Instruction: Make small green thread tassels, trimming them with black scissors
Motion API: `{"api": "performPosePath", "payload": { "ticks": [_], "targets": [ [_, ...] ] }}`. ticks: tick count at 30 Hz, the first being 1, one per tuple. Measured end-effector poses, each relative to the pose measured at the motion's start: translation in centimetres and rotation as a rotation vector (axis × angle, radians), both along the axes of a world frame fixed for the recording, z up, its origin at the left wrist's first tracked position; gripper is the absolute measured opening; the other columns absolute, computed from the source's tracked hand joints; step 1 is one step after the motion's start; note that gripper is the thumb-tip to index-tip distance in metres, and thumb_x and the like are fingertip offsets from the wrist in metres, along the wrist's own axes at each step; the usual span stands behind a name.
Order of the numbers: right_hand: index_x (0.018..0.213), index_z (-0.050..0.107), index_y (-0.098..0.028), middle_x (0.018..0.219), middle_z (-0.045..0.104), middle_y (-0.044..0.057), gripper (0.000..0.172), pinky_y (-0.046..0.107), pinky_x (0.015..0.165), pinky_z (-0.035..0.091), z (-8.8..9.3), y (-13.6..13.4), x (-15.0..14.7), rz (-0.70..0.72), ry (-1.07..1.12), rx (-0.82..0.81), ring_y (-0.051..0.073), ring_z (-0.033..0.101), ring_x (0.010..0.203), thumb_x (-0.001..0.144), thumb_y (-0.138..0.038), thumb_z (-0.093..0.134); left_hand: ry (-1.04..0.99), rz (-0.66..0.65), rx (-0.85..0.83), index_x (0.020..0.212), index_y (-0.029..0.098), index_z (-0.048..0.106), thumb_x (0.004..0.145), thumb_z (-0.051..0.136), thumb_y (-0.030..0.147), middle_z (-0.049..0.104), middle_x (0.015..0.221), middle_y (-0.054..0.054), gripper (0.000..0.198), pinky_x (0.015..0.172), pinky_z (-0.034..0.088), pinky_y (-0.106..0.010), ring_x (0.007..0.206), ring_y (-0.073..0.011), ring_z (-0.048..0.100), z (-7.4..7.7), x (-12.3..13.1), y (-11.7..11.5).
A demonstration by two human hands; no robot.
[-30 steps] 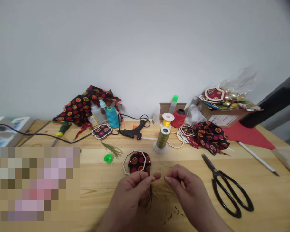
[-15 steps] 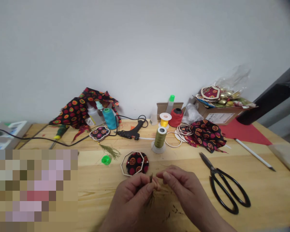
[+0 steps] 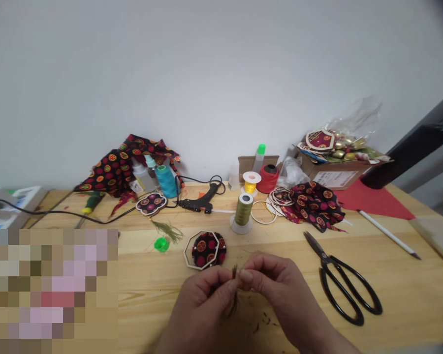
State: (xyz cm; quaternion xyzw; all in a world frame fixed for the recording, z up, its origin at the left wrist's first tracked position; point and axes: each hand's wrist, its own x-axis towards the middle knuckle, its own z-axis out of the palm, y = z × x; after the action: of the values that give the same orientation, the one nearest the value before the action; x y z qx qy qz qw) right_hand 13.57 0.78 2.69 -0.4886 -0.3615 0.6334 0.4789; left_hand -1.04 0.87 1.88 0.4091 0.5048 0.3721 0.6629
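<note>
My left hand (image 3: 203, 307) pinches a small bundle of olive-green threads (image 3: 233, 295), a tassel, between thumb and fingers over the wooden table (image 3: 391, 295). My right hand (image 3: 276, 290) is closed in a pinch at the top of the same bundle, fingertips touching those of the left. Just beyond the hands lies a round patterned fabric piece (image 3: 208, 249) partly under a pale octagonal frame (image 3: 190, 255). An olive thread spool (image 3: 242, 212) stands behind it.
Black scissors (image 3: 345, 287) lie to the right, a white pencil (image 3: 387, 234) farther right. At the back: a glue gun (image 3: 201, 202), teal (image 3: 167, 181), yellow (image 3: 251, 182) and red (image 3: 269, 178) spools, patterned fabric (image 3: 317, 204), rings, a cardboard box (image 3: 335, 177). A green cap (image 3: 161, 244) sits left.
My two hands have come together: the right hand moved left until its fingertips met the left hand's at the top of the thread bundle.
</note>
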Motion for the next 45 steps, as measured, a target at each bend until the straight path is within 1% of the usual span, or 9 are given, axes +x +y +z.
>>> {"api": "performPosePath", "payload": {
  "ticks": [4, 9, 14, 19, 28, 34, 38, 41, 45],
  "targets": [
    [0.058, 0.067, -0.017, 0.061, 0.055, -0.004, 0.013, 0.024, 0.061, 0.039, 0.2, -0.2, 0.2, 0.018, -0.040, 0.078, 0.011, 0.048, 0.061, 0.066, -0.025, 0.073, -0.169, 0.062, -0.114, 0.057, 0.015, 0.059, 0.066, 0.077, 0.036, 0.035, 0.045, 0.010, 0.029, 0.043, 0.013, -0.021, 0.044, -0.0056, 0.021, 0.0, 0.0, 0.4],
    [0.058, 0.065, -0.017, 0.062, 0.054, -0.003, 0.013, 0.024, 0.064, 0.039, 0.2, -0.1, 0.0, 0.037, -0.069, 0.119, 0.012, 0.048, 0.064, 0.070, -0.021, 0.069, -0.283, 0.036, -0.179, 0.059, 0.014, 0.060, 0.069, 0.076, 0.032, 0.036, 0.042, 0.010, 0.026, 0.043, 0.010, -0.021, 0.040, -0.0032, 0.020, -0.2, 0.3, 0.2],
    [0.057, 0.060, -0.015, 0.051, 0.052, -0.004, 0.018, 0.023, 0.057, 0.035, 0.0, 0.2, -0.5, 0.038, -0.054, 0.045, 0.010, 0.045, 0.053, 0.072, -0.023, 0.066, -0.271, -0.026, -0.176, 0.061, 0.012, 0.066, 0.072, 0.073, 0.031, 0.043, 0.043, 0.007, 0.023, 0.041, 0.009, -0.020, 0.038, -0.0017, 0.023, -0.1, 0.5, 0.3],
    [0.060, 0.058, -0.016, 0.044, 0.050, -0.006, 0.020, 0.023, 0.055, 0.034, -0.4, 0.3, -0.9, 0.040, 0.009, 0.011, 0.009, 0.043, 0.048, 0.073, -0.028, 0.066, -0.248, -0.049, -0.140, 0.063, 0.011, 0.068, 0.074, 0.071, 0.030, 0.061, 0.059, -0.001, 0.023, 0.041, 0.011, -0.020, 0.039, -0.0006, 0.026, -0.1, 0.3, 0.2],
    [0.059, 0.058, -0.016, 0.052, 0.055, -0.004, 0.022, 0.024, 0.059, 0.036, -1.1, 0.4, -1.0, -0.007, 0.018, 0.012, 0.011, 0.046, 0.055, 0.073, -0.029, 0.068, -0.259, -0.014, -0.159, 0.054, 0.013, 0.057, 0.072, 0.072, 0.030, 0.046, 0.048, 0.006, 0.030, 0.041, 0.012, -0.019, 0.041, -0.0026, 0.024, -0.1, 0.4, 0.2],
    [0.070, 0.070, -0.016, 0.068, 0.063, -0.001, 0.019, 0.026, 0.069, 0.035, -2.2, 0.9, 0.0, -0.144, -0.112, 0.019, 0.013, 0.049, 0.069, 0.073, -0.035, 0.068, -0.332, 0.063, -0.214, 0.061, 0.013, 0.056, 0.070, 0.074, 0.027, 0.050, 0.051, 0.006, 0.024, 0.041, 0.013, -0.017, 0.039, -0.0008, 0.027, -0.3, 0.4, 0.3],
    [0.071, 0.071, -0.017, 0.066, 0.061, -0.001, 0.021, 0.028, 0.068, 0.036, -2.4, 1.2, 0.9, -0.154, -0.154, 0.022, 0.014, 0.048, 0.067, 0.074, -0.038, 0.066, -0.340, 0.090, -0.232, 0.063, 0.013, 0.057, 0.067, 0.076, 0.027, 0.052, 0.052, 0.006, 0.023, 0.041, 0.013, -0.016, 0.039, -0.0005, 0.027, -0.2, 0.3, 0.4],
    [0.074, 0.070, -0.017, 0.071, 0.062, 0.002, 0.018, 0.030, 0.069, 0.038, -2.3, 1.3, 1.5, -0.100, -0.360, 0.136, 0.017, 0.052, 0.070, 0.079, -0.032, 0.061, -0.306, 0.101, -0.196, 0.062, 0.013, 0.058, 0.068, 0.075, 0.029, 0.052, 0.051, 0.005, 0.024, 0.041, 0.013, -0.017, 0.039, -0.0013, 0.026, -0.2, 0.2, 0.5],
    [0.077, 0.072, -0.016, 0.076, 0.064, 0.006, 0.013, 0.034, 0.075, 0.039, -2.5, 1.0, 1.5, -0.004, -0.967, 0.396, 0.023, 0.053, 0.082, 0.079, -0.014, 0.060, -0.200, 0.131, -0.128, 0.063, 0.014, 0.060, 0.070, 0.073, 0.030, 0.053, 0.051, 0.005, 0.023, 0.042, 0.017, -0.017, 0.043, -0.0034, 0.030, -0.3, 0.0, 0.6]
  ]
}}
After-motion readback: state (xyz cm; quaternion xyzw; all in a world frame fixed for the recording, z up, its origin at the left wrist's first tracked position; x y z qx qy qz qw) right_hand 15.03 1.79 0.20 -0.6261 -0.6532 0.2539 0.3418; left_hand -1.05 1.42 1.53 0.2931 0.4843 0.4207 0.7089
